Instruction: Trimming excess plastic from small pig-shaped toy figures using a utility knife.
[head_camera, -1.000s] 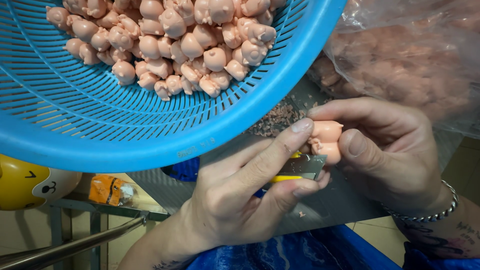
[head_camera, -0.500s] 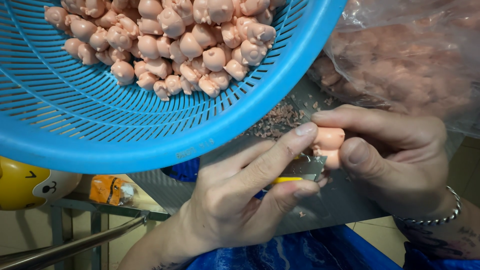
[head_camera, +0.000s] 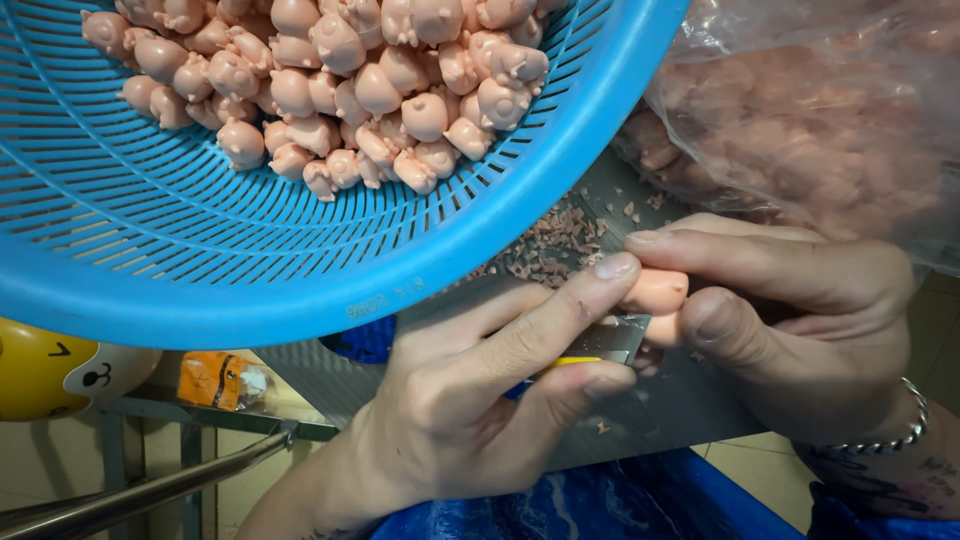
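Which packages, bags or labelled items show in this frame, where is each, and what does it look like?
Clear plastic bag: upper right, above the right hand; bulging, full of pinkish pieces.
Small orange packet: lower left, under the blue basket; squarish, with dark and white markings.
Embossed mark on the basket rim, bottom centre; tiny, same blue.
No screens or signs.

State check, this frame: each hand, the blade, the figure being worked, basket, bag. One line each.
left hand: gripping the blade
blade: edge against the pink figure
right hand: pinching the pink figure
pink figure: held, blade on it
blue basket: tilted, partly filled with pink figures
plastic bag: filled with pink figures
shavings: loose pile beside the basket
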